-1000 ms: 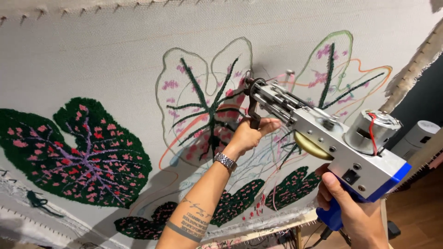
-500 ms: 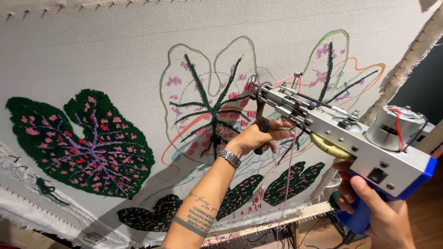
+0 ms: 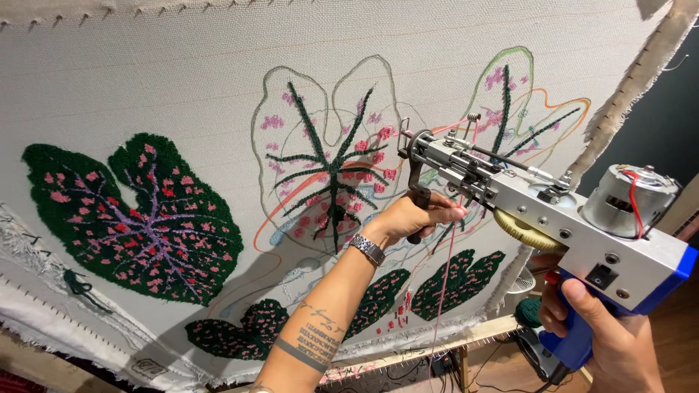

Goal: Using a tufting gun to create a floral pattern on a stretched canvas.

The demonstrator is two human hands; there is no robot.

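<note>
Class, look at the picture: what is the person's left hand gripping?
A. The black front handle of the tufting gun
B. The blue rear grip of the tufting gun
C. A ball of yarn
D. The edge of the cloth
A: the left hand wraps its fingers around the black front handle near the nose of the tufting gun, while the right hand holds the blue rear grip.

Head view, close, facing stretched cloth (image 3: 182, 87)
</note>
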